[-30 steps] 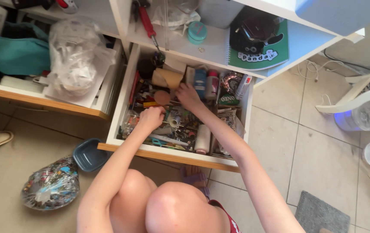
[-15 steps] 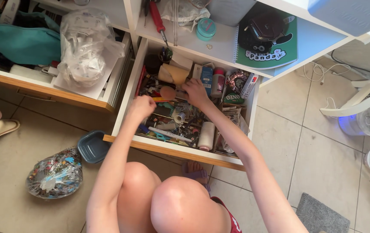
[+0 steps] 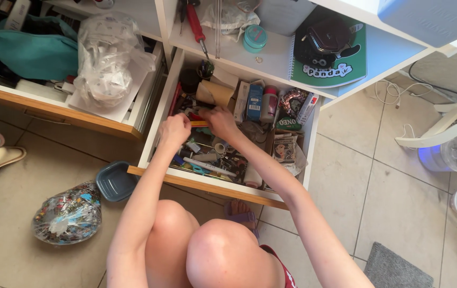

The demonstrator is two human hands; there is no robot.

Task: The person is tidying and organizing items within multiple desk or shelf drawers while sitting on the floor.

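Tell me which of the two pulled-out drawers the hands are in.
The narrower wooden-fronted drawer packed with small clutter; both the left hand and right hand are in it. The wider drawer beside it holds a clear plastic bag.

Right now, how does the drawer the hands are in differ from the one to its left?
The right drawer is crammed with small loose items, and both hands are inside it. The left drawer holds bulkier things: a teal cloth and a clear plastic bag. Both stand open, white-sided with wooden fronts.
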